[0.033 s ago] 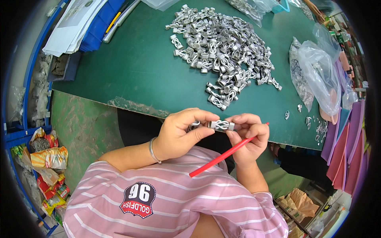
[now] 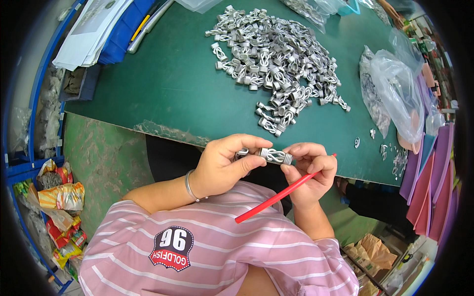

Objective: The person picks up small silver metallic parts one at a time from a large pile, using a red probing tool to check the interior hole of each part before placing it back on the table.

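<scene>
Just off the table's near edge, a silver metal piece with twisted loops and ribbed ends lies level between my two hands. My left hand pinches its left end between thumb and forefinger. Another silver piece shows partly behind those fingers; the rest of it is hidden. With thumb and fingertips, my right hand grips the ribbed right end. A red rod, possibly a pen, is also tucked in the right hand and slants down to the left. A large pile of like silver pieces covers the middle of the table.
The green table has a worn front edge. Clear plastic bags and small metal scraps lie at its right. Blue bins with papers stand at the far left. Another person's hand reaches in at the far right.
The silver piece has tilted slightly, its right end a little lower. The red rod has shifted very slightly with my right hand. Both hands keep their grip.
</scene>
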`<act>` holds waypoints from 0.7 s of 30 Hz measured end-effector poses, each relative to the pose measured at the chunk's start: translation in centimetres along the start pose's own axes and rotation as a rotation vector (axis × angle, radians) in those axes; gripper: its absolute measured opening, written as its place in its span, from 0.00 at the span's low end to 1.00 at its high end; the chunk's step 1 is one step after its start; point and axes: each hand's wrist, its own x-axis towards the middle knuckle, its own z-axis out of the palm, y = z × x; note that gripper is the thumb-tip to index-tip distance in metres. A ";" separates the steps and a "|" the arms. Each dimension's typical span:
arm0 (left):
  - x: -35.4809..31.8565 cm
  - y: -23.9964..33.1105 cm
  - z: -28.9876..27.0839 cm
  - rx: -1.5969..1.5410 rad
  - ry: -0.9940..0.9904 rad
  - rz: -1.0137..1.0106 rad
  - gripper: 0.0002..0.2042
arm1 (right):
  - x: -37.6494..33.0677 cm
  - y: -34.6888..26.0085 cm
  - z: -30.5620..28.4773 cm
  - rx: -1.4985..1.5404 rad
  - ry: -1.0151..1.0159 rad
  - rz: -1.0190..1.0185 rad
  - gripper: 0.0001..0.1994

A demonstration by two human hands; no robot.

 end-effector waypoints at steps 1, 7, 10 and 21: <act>0.0 -0.1 -0.1 -0.138 -0.035 -0.106 0.12 | 0.1 -0.1 0.0 -0.031 -0.012 -0.065 0.20; 0.1 -0.7 -0.5 -0.589 -0.165 -0.353 0.13 | 0.6 -0.7 0.7 -0.220 -0.112 -0.158 0.20; -0.3 -0.4 -1.4 -0.781 -0.252 -0.471 0.14 | 0.9 -0.7 -0.3 -0.157 -0.141 -0.187 0.15; -2.7 -8.7 -5.5 0.383 -0.018 -0.288 0.18 | 3.3 1.3 -0.4 -0.940 -0.044 0.005 0.17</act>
